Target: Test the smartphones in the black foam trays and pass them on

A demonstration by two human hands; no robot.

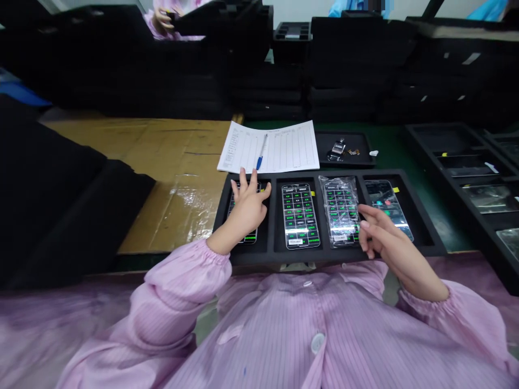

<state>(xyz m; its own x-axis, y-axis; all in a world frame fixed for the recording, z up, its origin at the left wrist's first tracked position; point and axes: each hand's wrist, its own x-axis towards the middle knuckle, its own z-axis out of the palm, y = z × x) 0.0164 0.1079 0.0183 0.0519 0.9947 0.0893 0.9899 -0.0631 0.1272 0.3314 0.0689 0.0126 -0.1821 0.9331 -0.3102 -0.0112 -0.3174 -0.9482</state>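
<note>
A black tray with several compartments lies in front of me, one phone in each. My left hand lies open, fingers stretched flat, on the leftmost phone, covering most of it. A second phone shows a lit green grid screen. The third phone is wrapped in clear plastic. My right hand hovers with fingers loosely apart over the edge between that wrapped phone and the rightmost phone, holding nothing.
A printed sheet with a blue pen lies behind the tray. A small black tray holds small parts. More black trays stand at right, stacked trays behind. Brown cardboard covers the left. Another person's hand shows far back.
</note>
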